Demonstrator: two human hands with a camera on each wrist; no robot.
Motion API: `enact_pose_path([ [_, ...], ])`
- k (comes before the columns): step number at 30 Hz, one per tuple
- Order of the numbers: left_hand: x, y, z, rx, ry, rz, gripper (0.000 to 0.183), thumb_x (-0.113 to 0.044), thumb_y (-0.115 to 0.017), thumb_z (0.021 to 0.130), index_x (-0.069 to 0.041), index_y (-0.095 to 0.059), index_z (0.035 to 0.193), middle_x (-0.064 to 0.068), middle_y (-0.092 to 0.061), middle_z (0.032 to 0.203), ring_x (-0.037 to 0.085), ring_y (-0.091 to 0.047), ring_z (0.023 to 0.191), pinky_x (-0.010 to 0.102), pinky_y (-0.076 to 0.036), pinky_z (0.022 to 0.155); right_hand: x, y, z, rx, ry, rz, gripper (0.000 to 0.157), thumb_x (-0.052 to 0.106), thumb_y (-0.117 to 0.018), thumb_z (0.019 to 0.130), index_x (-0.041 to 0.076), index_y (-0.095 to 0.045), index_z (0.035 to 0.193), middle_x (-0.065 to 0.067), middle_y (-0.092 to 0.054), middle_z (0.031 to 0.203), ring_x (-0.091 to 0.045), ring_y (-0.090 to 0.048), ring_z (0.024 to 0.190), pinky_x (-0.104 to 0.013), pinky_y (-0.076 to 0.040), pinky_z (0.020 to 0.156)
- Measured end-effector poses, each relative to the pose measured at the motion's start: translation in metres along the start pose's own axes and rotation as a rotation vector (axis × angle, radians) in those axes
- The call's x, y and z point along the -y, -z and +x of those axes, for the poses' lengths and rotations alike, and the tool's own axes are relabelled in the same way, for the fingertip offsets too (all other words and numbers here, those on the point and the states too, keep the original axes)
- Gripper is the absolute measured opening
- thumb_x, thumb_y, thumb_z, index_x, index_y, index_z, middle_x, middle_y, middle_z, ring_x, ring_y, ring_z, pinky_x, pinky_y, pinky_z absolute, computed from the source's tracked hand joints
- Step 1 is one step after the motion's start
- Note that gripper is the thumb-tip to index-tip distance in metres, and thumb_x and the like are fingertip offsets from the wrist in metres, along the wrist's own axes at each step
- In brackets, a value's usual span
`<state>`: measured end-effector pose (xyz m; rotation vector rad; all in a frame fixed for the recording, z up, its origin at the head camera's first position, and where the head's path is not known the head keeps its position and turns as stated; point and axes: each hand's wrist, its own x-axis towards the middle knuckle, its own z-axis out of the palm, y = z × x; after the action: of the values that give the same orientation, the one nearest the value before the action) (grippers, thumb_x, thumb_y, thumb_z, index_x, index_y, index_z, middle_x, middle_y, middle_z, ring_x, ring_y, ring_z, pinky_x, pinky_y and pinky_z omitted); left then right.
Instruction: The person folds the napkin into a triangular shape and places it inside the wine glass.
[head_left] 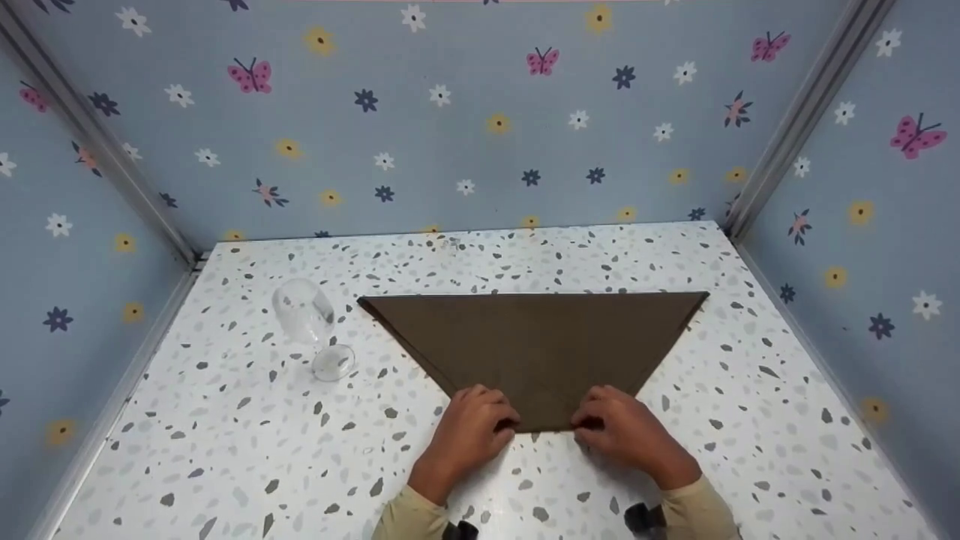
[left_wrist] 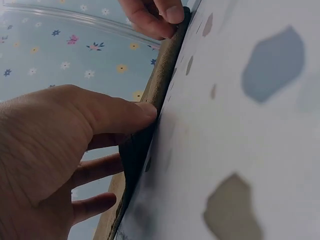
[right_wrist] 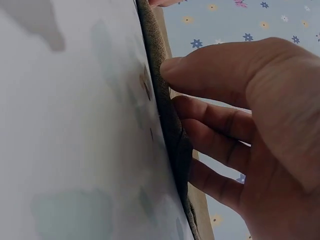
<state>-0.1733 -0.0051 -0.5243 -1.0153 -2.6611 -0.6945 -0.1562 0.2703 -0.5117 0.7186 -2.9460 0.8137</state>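
Note:
A brown cloth napkin (head_left: 540, 345) lies folded into a trapezoid, its long side away from me and its short folded edge toward me. My left hand (head_left: 470, 427) pinches the left end of that short edge between thumb and fingers. At the right end, my right hand (head_left: 626, 435) pinches the same edge. The left wrist view shows the thumb of the left hand (left_wrist: 60, 135) on the rolled edge of the napkin (left_wrist: 167, 65), with fingers behind it. In the right wrist view, the right hand (right_wrist: 265, 110) holds the thick folded edge (right_wrist: 160, 75) close to the tabletop.
A clear stemmed glass (head_left: 304, 315) lies on its side left of the napkin. The speckled white table (head_left: 262, 450) is bordered by blue flowered panels (head_left: 450, 150) at the back and both sides, with metal corner posts (head_left: 802, 127).

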Motion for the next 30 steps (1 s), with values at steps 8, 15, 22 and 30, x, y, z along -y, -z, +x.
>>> enact_pose_path([
  [8,0.0022,-0.0002,0.0002,0.02,0.029,0.005,0.007,-0.022,-0.077,0.086,-0.022,-0.08,0.093,-0.008,-0.063,0.09,0.016,-0.055,0.085,0.043,-0.049,0.085,0.0021,0.0013,-0.0005,-0.014,0.001,-0.052,0.009,0.015,-0.076,0.085,0.021,-0.078,0.091,0.013,-0.058,0.089,-0.006,-0.055,0.081,-0.033,-0.051,0.071],
  [15,0.0019,0.0004,-0.0003,0.001,0.025,0.024,0.006,-0.024,-0.077,0.088,-0.021,-0.081,0.092,-0.006,-0.065,0.089,0.017,-0.056,0.084,0.042,-0.049,0.082,0.0015,0.0001,-0.0002,-0.06,0.03,-0.081,0.01,0.012,-0.076,0.083,0.019,-0.077,0.09,0.013,-0.057,0.087,-0.006,-0.055,0.08,-0.032,-0.052,0.071],
  [22,0.0017,0.0005,-0.0004,-0.024,0.005,0.058,0.008,-0.025,-0.075,0.091,-0.021,-0.082,0.092,-0.006,-0.065,0.087,0.016,-0.056,0.081,0.04,-0.049,0.08,-0.0004,-0.0006,-0.001,-0.098,0.026,-0.112,0.01,0.011,-0.074,0.082,0.019,-0.078,0.087,0.014,-0.057,0.083,-0.005,-0.056,0.077,-0.03,-0.051,0.069],
  [30,0.002,0.0003,0.0001,-0.043,0.0,0.078,0.009,-0.023,-0.073,0.093,-0.02,-0.082,0.093,-0.006,-0.065,0.084,0.016,-0.056,0.078,0.038,-0.05,0.073,0.0009,-0.0008,-0.0002,-0.139,-0.005,-0.128,0.01,0.011,-0.071,0.085,0.021,-0.074,0.082,0.015,-0.056,0.081,-0.006,-0.055,0.076,-0.03,-0.051,0.067],
])
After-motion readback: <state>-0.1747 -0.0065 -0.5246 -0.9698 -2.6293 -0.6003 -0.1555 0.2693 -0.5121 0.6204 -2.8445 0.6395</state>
